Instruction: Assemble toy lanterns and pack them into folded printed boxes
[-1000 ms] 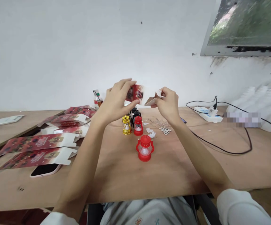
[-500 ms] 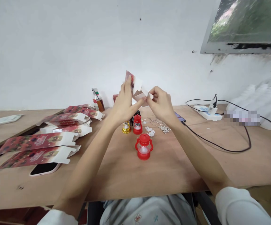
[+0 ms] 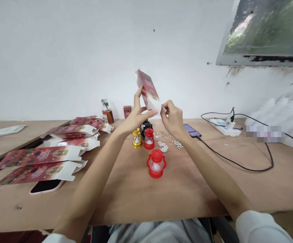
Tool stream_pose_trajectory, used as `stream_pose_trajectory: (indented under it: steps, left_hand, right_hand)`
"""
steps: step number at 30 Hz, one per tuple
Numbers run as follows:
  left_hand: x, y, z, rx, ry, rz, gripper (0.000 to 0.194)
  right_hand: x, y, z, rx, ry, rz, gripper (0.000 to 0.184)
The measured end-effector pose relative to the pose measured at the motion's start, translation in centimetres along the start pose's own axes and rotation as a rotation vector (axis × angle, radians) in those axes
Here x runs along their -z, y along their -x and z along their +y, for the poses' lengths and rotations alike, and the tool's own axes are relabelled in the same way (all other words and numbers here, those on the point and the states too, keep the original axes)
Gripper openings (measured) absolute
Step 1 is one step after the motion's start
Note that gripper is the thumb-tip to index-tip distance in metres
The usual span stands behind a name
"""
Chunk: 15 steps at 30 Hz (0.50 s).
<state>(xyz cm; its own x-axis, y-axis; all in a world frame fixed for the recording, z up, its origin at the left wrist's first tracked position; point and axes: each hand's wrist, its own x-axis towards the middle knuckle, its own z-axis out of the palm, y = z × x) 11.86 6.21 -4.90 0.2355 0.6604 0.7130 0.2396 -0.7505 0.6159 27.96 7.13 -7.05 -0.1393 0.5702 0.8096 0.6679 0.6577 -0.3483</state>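
Raised above the table, a red and white printed cardboard box [image 3: 148, 88] tilts with its white end toward the lower right. My left hand [image 3: 136, 113] grips it between thumb and fingers from the left. At that white end, my right hand [image 3: 172, 117] pinches a small flap with thumb and fingertips. Below them a red toy lantern [image 3: 156, 164] stands upright on the table. Behind it are another red lantern [image 3: 149, 139], a gold lantern [image 3: 136, 138] and a black lantern [image 3: 146, 127], partly hidden. The box's inside does not show.
Several flat red boxes [image 3: 42, 157] lie at the left, near a phone [image 3: 46, 186]. Small white pieces [image 3: 163, 147] and button cells [image 3: 178, 144] lie past the front lantern. Another phone [image 3: 192, 130], a cable and a power strip [image 3: 224, 126] are at the right. A bottle [image 3: 107, 113] stands by the wall.
The box has turned in my hands: its open white end showed before, and now its printed red side faces me. Both hands still hold it. The view has tipped slightly upward.
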Motion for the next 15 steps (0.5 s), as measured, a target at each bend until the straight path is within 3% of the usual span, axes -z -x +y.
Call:
stream_pose_trajectory:
  steps: [3,6,8,10,12,15]
  left_hand:
    - [0.1,-0.2,-0.3,0.158,0.237,0.021,0.073]
    - [0.8,-0.3,-1.2,0.268,0.32,0.029,0.077]
    - [1.4,-0.4,-1.9,0.308,0.334,0.055,0.081]
    - [2.0,-0.5,-2.4,0.336,0.344,0.081,0.082]
    - [2.2,-0.6,-2.7,0.356,0.347,0.099,0.081]
    - [2.2,-0.5,-2.6,0.343,0.269,0.146,0.08]
  right_hand:
    - [-1.3,0.1,1.2,0.048,0.121,-0.023,0.025]
    - [-1.5,0.2,1.6,0.059,0.232,-0.21,0.031]
    - [-0.9,0.2,1.3,0.048,0.245,-0.336,0.053]
    - [-0.1,0.2,0.8,0.039,0.225,-0.345,0.07]
    - [0.7,0.2,0.3,0.05,0.235,-0.328,0.066]
    - [1.6,0.0,0.1,0.063,0.275,-0.499,0.059]
